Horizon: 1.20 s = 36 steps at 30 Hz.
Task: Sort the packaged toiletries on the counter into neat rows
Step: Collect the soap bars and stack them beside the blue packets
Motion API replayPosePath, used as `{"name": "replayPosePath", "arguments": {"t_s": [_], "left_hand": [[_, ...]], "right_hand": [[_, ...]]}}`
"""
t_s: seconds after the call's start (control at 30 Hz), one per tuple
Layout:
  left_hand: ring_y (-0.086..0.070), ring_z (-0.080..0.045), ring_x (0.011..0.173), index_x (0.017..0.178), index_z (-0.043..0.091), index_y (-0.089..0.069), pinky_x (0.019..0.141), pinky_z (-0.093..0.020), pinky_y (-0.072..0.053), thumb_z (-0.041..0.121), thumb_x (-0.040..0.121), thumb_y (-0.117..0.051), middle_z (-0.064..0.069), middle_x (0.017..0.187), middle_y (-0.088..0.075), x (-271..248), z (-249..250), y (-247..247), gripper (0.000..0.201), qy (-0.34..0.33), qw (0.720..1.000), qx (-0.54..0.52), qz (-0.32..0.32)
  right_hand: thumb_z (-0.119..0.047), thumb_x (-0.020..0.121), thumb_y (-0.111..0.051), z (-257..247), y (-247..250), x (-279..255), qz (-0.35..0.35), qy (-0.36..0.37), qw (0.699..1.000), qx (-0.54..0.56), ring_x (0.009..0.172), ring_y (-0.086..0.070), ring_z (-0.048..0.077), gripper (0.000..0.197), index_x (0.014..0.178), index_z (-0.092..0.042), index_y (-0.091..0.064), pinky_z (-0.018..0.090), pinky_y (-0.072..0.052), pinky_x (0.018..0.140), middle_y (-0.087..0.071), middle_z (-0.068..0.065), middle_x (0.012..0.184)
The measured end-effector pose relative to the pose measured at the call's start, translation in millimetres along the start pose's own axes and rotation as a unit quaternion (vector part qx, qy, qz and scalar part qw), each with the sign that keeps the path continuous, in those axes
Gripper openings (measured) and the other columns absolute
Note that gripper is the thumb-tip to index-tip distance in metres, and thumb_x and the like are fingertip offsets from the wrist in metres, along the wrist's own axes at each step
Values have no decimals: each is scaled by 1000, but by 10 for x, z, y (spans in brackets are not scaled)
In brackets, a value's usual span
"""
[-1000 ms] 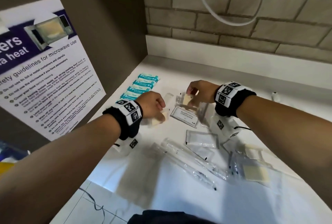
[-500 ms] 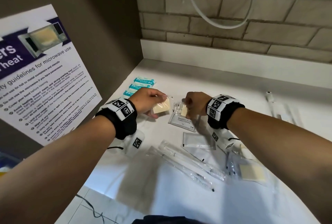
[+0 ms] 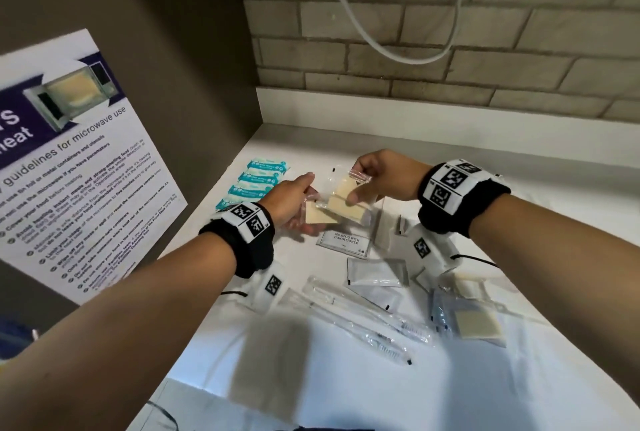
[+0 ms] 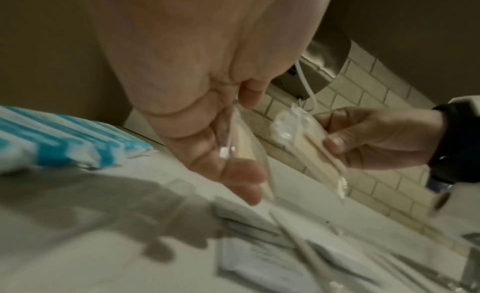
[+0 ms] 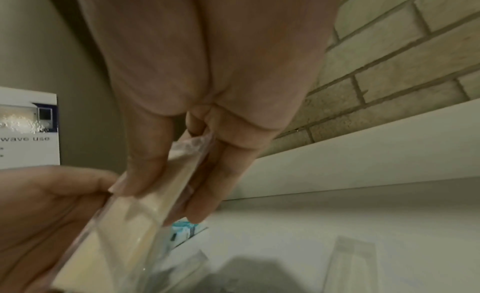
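Note:
Both hands hover above the white counter (image 3: 450,167), close together. My left hand (image 3: 304,209) holds one clear packet with a cream pad (image 3: 320,215) between thumb and fingers; the left wrist view shows this cream pad packet (image 4: 241,147) lying against those fingers. My right hand (image 3: 356,185) pinches two more cream pad packets (image 3: 344,188), fanned and overlapping the left one. In the right wrist view the thumb and fingers clamp these packets (image 5: 179,174) edge-on. A row of blue-and-white packets (image 3: 258,185) lies by the left wall.
Loose on the counter lie a shampoo sachet (image 3: 346,241), clear sachets (image 3: 375,280), long toothbrush packets (image 3: 367,321) and another cream pad packet (image 3: 478,324). A poster (image 3: 79,167) leans at the left. A brick wall with a hanging cable (image 3: 381,46) closes the back.
Both hands have lifted off the counter and drawn together. The right hand now holds two cream packets up beside the one in the left hand.

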<state>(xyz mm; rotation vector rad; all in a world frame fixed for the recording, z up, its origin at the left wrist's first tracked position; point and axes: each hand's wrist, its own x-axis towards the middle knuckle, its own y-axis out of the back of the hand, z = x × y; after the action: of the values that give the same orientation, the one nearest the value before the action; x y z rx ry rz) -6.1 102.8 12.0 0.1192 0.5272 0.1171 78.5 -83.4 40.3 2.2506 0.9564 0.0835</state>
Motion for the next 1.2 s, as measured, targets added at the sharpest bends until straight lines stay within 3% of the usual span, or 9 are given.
{"name": "replayPosePath", "arguments": {"t_s": [0.1,0.17,0.3,0.47,0.7,0.83,0.93,1.1,1.2], "left_hand": [[-71,-29,65,115,1,-60,49,-32,-56,64,94,-37,-24,100,-71,-5,53,-190,70,-19,997,-67,-35],[-70,-29,71,116,2,-61,52,-32,-56,66,91,-41,-22,103,-70,-26,70,-278,72,-31,996,-69,-53],[-65,-34,76,107,10,-61,62,-37,-48,18,90,-62,-22,103,-69,-108,9,-389,19,-38,996,-7,-81],[-69,-39,81,105,16,-56,78,-55,-57,-5,91,-53,-21,98,-68,-138,-50,-578,25,-45,994,44,-88],[-69,-31,62,116,14,-54,49,-37,-58,-1,94,-33,-32,99,-65,-338,36,-936,35,-57,991,-8,-118],[-67,-35,66,117,4,-55,53,-33,-55,10,96,-33,-37,103,-64,-377,47,-1167,32,-71,988,-38,-128],[-67,-36,72,119,5,-54,58,-32,-56,32,96,-52,-24,105,-65,-392,35,-1336,36,-66,987,-48,-139],[-67,-28,78,120,16,-57,78,-44,-59,3,84,-71,-19,102,-68,-322,-68,-1489,40,-105,987,62,-103],[-69,-33,88,109,26,-62,86,-53,-56,7,82,-74,-16,107,-69,-349,-77,-1475,34,-123,987,78,-66]], "right_hand": [[-10,76,-80,2,-19,-45,21,-4,1000,-2,49,-62,2,25,79,-15,-56,22,-56,56,-65,-1,65],[-15,78,-79,39,-36,-96,41,-11,999,-20,58,-66,14,26,81,-14,-53,33,-58,64,-66,7,70],[-19,80,-78,110,-42,-260,67,-26,997,-37,62,-61,20,29,75,-17,-50,34,-54,65,-61,1,67],[-18,78,-79,240,11,-508,127,-23,987,-94,64,-49,15,26,76,-16,-53,26,-38,61,-60,3,79],[-15,72,-81,349,24,-918,107,3,985,-137,80,-62,15,25,73,-20,-56,29,-48,74,-65,1,90],[-18,63,-88,486,45,-1158,121,-20,983,-136,96,-62,20,34,91,-14,-69,38,-53,85,-63,2,99],[-23,59,-90,572,92,-1304,124,-16,984,-130,99,-62,21,39,93,-17,-71,41,-53,88,-63,3,105],[-29,67,-85,713,122,-1593,113,-19,990,-82,105,-60,15,36,100,-26,-69,31,-53,89,-58,-2,117],[-20,75,-76,868,112,-1770,133,-31,985,-102,94,-63,20,29,100,-18,-60,24,-51,71,-59,-2,105]]}}
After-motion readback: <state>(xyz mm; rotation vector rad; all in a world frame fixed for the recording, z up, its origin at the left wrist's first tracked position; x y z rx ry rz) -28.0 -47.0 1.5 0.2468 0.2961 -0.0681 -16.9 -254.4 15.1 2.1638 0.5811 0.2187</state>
